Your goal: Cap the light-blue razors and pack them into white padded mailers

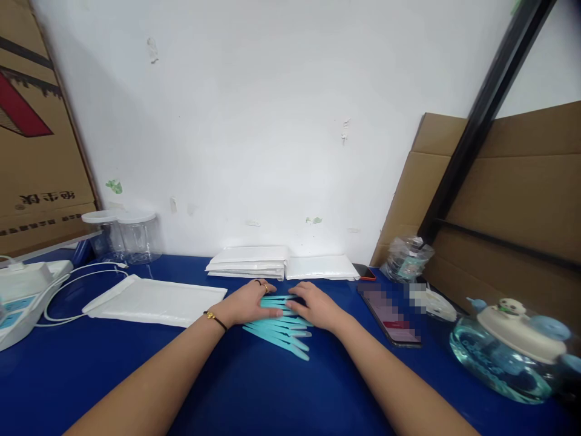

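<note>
Several slim turquoise sticks [284, 335] lie fanned out on the blue table [254, 387], their paler ends pointing right. My left hand [250, 303] rests over their left part, fingers apart, thumb lying across the upper sticks. Over the right ends of the upper sticks is my right hand [318, 306], its thumb and fingers spread. Both hands touch the sticks without wrapping round them. The lower sticks show fully below the hands; some upper ones are partly covered.
White padded envelopes lie flat at left [157, 301] and stacked by the wall [247, 261]. A phone [393, 321], a teal water bottle [503, 357] and a wrapped cup [407, 260] are right. Clear jars [138, 239] and a power strip [25, 303] with cable are left.
</note>
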A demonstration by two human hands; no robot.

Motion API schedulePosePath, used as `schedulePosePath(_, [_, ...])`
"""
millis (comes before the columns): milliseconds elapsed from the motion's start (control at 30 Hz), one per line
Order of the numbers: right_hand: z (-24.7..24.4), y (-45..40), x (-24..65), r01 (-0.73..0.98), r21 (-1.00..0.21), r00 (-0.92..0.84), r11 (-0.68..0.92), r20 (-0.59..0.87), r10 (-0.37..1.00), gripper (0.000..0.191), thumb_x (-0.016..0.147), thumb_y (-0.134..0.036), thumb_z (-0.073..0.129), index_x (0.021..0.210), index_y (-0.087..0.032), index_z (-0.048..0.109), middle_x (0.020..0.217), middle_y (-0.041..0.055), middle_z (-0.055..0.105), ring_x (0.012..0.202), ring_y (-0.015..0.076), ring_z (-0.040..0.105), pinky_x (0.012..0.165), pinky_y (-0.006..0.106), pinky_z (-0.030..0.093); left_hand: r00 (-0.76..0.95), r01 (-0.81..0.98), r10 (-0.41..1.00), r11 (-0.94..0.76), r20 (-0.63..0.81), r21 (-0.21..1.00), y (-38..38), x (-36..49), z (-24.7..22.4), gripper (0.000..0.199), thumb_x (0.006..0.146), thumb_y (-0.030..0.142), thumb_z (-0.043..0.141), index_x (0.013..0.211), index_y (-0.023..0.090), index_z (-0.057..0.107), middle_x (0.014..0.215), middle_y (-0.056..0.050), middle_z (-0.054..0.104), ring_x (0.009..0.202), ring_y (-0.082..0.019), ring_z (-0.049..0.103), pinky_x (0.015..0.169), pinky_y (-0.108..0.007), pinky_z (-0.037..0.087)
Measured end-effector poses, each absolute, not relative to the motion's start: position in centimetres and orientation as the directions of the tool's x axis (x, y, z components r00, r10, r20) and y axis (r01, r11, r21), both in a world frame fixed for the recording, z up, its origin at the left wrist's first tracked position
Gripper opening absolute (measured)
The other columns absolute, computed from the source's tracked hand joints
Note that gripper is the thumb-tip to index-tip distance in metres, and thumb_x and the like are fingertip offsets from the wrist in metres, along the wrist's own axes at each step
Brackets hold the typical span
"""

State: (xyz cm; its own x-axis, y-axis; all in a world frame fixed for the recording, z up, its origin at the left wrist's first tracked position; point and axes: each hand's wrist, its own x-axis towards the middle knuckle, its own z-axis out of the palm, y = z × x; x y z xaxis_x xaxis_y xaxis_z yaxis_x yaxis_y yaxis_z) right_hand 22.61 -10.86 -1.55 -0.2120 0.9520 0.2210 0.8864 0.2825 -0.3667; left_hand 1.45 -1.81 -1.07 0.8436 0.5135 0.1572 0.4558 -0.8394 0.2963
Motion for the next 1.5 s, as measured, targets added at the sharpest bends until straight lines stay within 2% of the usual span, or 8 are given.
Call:
schedulePosePath(133, [-0.5, -13.3, 20.6, 0.922, -0.297, -0.245, 0.247, 0.044, 0.969, 0.082, 0.065, -0.061, 0.066, 0.131, -0.019, 0.044, 0.124, 0.0143, 0.048, 0.115, 0.0344, 0.041, 0.092, 0.048, 0.036, 0.879, 0.456, 0.475, -0.864, 0.046, 0.213, -4.0, 1.1, 0.2, 0.081, 0.050, 0.056, 0.075, 0.120, 0.020, 0.051, 0.118, -0.010, 0.054, 0.109, -0.030, 0.048, 0.087, -0.035, 0.043])
schedulePosePath(433, [-1.0, -16.6, 16.9, 0.953, -0.091, -0.283, 0.288, 0.061, 0.957, 0.041, 0.072, -0.010, 0.046, 0.113, -0.010, 0.054, 0.107, 0.0169, 0.056, 0.099, 0.0286, 0.051, 0.081, 0.039, 0.045, 0.872, 0.489, 0.489, -0.872, 0.033, -0.018, -9.1, 3.3, -1.1, 0.027, 0.069, 0.022, 0.055, 0.094, 0.011, 0.057, 0.091, -0.015, 0.061, 0.083, -0.030, 0.058, 0.072, -0.040, 0.049])
schedulePosePath(733, [4.2, -18.0, 17.2, 0.942, -0.007, -0.335, 0.336, 0.062, 0.940, 0.034, 0.070, -0.013, 0.055, 0.104, -0.015, 0.059, 0.094, 0.0120, 0.066, 0.081, 0.0262, 0.061, 0.069, 0.034, 0.044, 0.815, 0.451, 0.550, -0.799, 0.182, 0.398, -10.6, 1.9, -1.5, 0.025, 0.075, 0.023, 0.055, 0.098, 0.015, 0.054, 0.099, -0.011, 0.063, 0.089, -0.025, 0.059, 0.078, -0.033, 0.045])
schedulePosePath(967, [13.0, -20.5, 16.4, 0.834, -0.268, -0.354, 0.482, 0.410, 0.841, 0.036, 0.092, -0.043, 0.041, 0.121, -0.026, 0.054, 0.116, 0.0053, 0.059, 0.101, 0.0213, 0.056, 0.084, 0.030, 0.042, 0.665, 0.076, 0.675, -0.489, 0.321, 0.869, -14.0, 3.5, 0.7, 0.027, 0.083, 0.044, 0.051, 0.087, 0.017, 0.052, 0.069, 0.001, 0.058, 0.061, -0.013, 0.053, 0.058, -0.024, 0.041])
schedulePosePath(1133, [9.8, -20.6, 13.7, 0.783, -0.372, -0.391, 0.499, 0.332, 0.859, 0.036, 0.096, -0.038, 0.034, 0.103, -0.021, 0.065, 0.101, 0.0069, 0.065, 0.095, 0.0204, 0.058, 0.085, 0.032, 0.043, 0.628, 0.057, 0.744, -0.336, 0.228, 0.940, -16.0, 4.4, -0.7, 0.021, 0.075, 0.034, 0.057, 0.066, 0.016, 0.052, 0.052, 0.002, 0.053, 0.053, -0.013, 0.051, 0.053, -0.024, 0.038])
schedulePosePath(1300, [6.5, -21.3, 14.4, 0.344, -0.819, -0.154, 0.459, 0.433, 0.888, 0.055, 0.082, -0.045, 0.058, 0.131, -0.026, 0.043, 0.124, 0.0085, 0.055, 0.111, 0.0227, 0.053, 0.096, 0.039, 0.039, 0.645, -0.130, 0.741, -0.137, 0.189, 0.982, -17.0, 3.7, 0.1, 0.035, 0.073, 0.049, 0.060, 0.066, 0.019, 0.043, 0.043, 0.010, 0.035, 0.038, -0.006, 0.031, 0.044, -0.021, 0.027])
schedulePosePath(1400, [4.6, -22.7, 14.8, -0.098, -0.950, -0.222, 0.295, 0.310, 0.924, 0.076, 0.067, -0.052, 0.071, 0.131, -0.022, 0.043, 0.120, 0.0111, 0.058, 0.111, 0.0268, 0.054, 0.097, 0.044, 0.038, 0.834, -0.182, 0.544, 0.111, 0.094, 0.977, -18.7, 2.6, 1.0, 0.039, 0.076, 0.053, 0.053, 0.065, 0.021, 0.034, 0.046, 0.013, 0.021, 0.036, -0.003, 0.014, 0.042, -0.019, 0.024])
schedulePosePath(1500, [3.0, -25.2, 13.9, -0.314, -0.944, -0.502, 0.103, 0.257, 0.826, 0.076, 0.058, -0.061, 0.069, 0.117, -0.014, 0.057, 0.119, 0.0166, 0.059, 0.114, 0.0329, 0.052, 0.098, 0.048, 0.036, 0.972, -0.042, 0.216, -0.220, 0.091, 0.975, -20.9, 1.5, 0.0, 0.026, 0.084, 0.038, 0.036, 0.064, 0.022, 0.033, 0.049, 0.011, 0.011, 0.035, -0.005, 0.009, 0.039, -0.018, 0.023])
